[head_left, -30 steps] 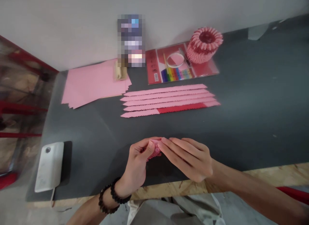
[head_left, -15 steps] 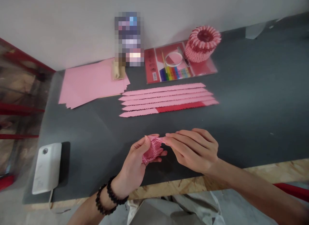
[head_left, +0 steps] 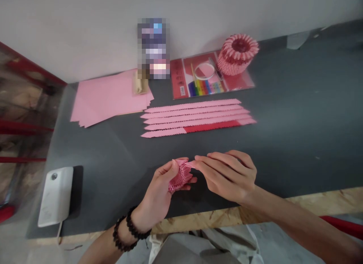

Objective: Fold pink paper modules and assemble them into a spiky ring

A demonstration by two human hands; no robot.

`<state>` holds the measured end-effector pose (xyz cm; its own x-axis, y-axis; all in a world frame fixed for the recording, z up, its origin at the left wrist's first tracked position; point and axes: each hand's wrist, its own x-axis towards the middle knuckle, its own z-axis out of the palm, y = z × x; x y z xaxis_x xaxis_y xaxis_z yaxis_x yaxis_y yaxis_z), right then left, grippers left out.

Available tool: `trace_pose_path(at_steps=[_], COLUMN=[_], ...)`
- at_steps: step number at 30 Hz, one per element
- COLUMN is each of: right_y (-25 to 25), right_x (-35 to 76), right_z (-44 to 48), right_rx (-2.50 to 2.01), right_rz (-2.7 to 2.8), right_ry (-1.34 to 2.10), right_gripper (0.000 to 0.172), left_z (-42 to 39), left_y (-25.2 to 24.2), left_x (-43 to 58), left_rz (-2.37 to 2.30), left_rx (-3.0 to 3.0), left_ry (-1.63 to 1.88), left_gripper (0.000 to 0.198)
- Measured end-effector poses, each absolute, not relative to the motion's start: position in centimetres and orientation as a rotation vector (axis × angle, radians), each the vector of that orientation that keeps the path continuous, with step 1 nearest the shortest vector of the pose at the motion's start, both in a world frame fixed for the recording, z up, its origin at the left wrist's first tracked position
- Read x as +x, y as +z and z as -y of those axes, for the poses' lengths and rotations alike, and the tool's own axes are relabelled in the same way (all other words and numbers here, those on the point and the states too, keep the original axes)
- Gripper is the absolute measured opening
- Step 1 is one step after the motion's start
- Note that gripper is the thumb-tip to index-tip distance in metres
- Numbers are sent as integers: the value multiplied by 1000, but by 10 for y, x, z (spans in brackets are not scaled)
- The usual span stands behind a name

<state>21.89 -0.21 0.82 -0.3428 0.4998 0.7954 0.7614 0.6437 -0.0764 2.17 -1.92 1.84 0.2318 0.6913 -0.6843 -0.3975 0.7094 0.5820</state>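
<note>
My left hand (head_left: 160,190), with a dark bead bracelet on its wrist, is closed around a small stack of folded pink paper pieces (head_left: 180,176) above the near part of the dark table mat (head_left: 283,116). My right hand (head_left: 228,175) pinches the top right corner of that same pink stack with thumb and fingertips. Both hands meet at the stack near the table's front edge.
Several long pink folded-paper strips (head_left: 197,118), one partly red, lie mid-table. Behind them are a stack of pink sheets (head_left: 109,97), a paper packet (head_left: 210,75), a round pink-and-red paper ring model (head_left: 238,54) and a blurred upright object (head_left: 153,48). A white device (head_left: 55,196) sits at the front left.
The hands were pressed together over the pink stack; the right hand has since drawn slightly right and up, exposing the stack in the left hand. Little differs from half a second ago.
</note>
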Motion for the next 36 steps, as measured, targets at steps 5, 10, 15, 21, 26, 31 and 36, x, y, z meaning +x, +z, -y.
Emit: trace_pose_path(at_steps=[5,10,15,21,26,31,36], right_y=[7,4,4,4,4,5,6], right_x=[219,220,220,221,219,223,225], right_z=[2,3,3,5,9,4,1], right_rx=[-933,-917,-882,-841,-775,-735,-704], right_rz=[2024,2033,2044,2090,2157,2228,2205], right_ry=[-434,-454,-500,-516,-476,-386,-364], right_gripper=[13,13,15,17,21,19,17], left_z=[20,20,20,21,24,21,20], left_y=[19,19,19,20,21,21,20], left_x=[23,24,25,28,31,30,28], left_rz=[-1101,-1111,-1122,-1131,-1147,-1220,-1246], left_rx=[314,341,338,364,432,469,457], left_ry=[771,773,766,779,820,900,895], left_gripper=[42,40,40,41,37,40,42])
